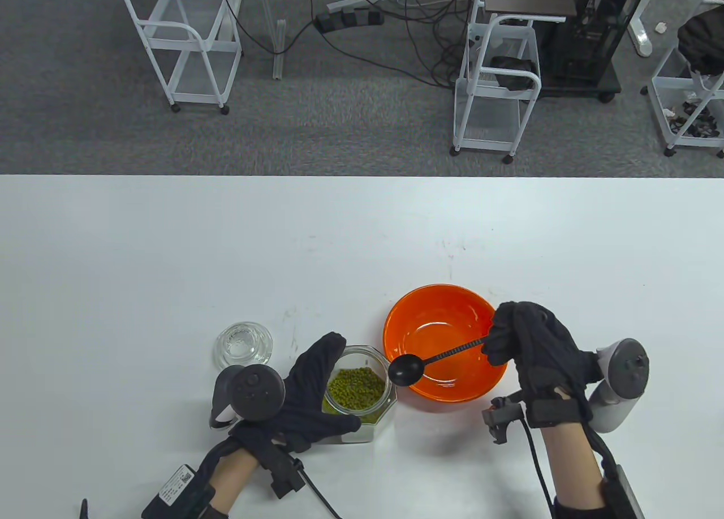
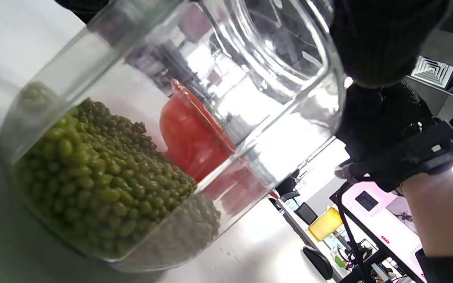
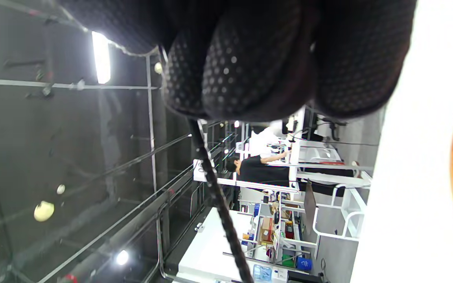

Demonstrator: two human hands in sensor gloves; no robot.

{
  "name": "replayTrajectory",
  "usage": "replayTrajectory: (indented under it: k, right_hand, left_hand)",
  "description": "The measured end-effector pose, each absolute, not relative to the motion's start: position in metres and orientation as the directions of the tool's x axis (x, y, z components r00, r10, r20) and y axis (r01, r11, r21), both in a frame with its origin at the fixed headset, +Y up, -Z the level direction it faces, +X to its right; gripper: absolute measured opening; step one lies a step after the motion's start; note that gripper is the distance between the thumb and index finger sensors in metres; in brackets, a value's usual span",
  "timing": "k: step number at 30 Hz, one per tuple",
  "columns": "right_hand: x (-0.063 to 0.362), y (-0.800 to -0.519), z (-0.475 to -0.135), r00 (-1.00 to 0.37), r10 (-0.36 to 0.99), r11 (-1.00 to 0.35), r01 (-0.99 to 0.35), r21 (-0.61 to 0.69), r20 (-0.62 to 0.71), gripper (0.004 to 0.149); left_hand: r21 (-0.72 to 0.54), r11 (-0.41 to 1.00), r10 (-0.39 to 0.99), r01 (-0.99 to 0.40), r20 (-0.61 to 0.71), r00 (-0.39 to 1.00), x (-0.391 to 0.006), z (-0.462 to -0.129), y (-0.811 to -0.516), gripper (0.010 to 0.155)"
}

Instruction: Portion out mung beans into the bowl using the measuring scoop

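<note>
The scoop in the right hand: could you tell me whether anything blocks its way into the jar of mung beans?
Nothing visible does. The jar stands open, its lid lying on the table to the left. The scoop hangs beside the jar's rim, over the near edge of the bowl. The left hand grips the jar's side, not its mouth.

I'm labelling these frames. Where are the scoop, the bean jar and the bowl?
black measuring scoop [image 1: 404, 370]: table view, on its round head.
glass jar of green mung beans [image 1: 357, 389]: table view, on the beans.
orange plastic bowl [image 1: 441, 296]: table view, far rim.
</note>
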State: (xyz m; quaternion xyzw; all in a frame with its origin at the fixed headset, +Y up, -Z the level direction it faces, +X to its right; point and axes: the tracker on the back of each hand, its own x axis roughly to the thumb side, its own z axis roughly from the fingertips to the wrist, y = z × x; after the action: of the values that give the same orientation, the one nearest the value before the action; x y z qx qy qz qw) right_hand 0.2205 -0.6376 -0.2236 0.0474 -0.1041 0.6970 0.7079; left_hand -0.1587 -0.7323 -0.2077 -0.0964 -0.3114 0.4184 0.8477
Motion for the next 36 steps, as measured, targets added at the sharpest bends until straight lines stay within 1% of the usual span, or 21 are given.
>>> replayTrajectory:
  k: [3,6,10,16,19,25,36]
  right_hand:
    - [0.194,-0.611,-0.227,-0.099,0.960,-0.086,-0.994,-0.060,0.262,0.045]
    - [0.170,-0.601,-0.225,-0.205,0.933,-0.201,-0.979,-0.045,0.295,0.045]
    - [0.137,-0.610,-0.219,-0.341,0.871,-0.341,-0.938,-0.063,0.355,0.045]
    - [0.118,-0.626,-0.212,-0.483,0.770,-0.490,-0.866,-0.098,0.416,0.045]
    - [0.110,-0.634,-0.210,-0.503,0.741,-0.525,-0.847,-0.083,0.444,0.045]
    - [0.101,-0.640,-0.208,-0.596,0.654,-0.619,-0.776,-0.122,0.466,0.045]
    - [0.101,-0.653,-0.218,-0.557,0.710,-0.620,-0.785,0.008,0.432,0.044]
  left_hand:
    - [-0.420,0.629,0.770,-0.654,0.450,0.452,-0.159,-0.207,-0.733,0.119]
    - [-0.418,0.619,0.777,-0.665,0.450,0.440,-0.159,-0.206,-0.736,0.119]
    - [-0.425,0.604,0.788,-0.674,0.444,0.426,-0.160,-0.207,-0.736,0.118]
    - [-0.425,0.601,0.790,-0.676,0.444,0.423,-0.160,-0.206,-0.737,0.118]
    - [-0.429,0.599,0.792,-0.676,0.443,0.420,-0.160,-0.206,-0.737,0.118]
    - [-0.428,0.601,0.790,-0.675,0.445,0.421,-0.160,-0.206,-0.737,0.118]
    - [-0.428,0.605,0.787,-0.672,0.449,0.423,-0.159,-0.206,-0.738,0.117]
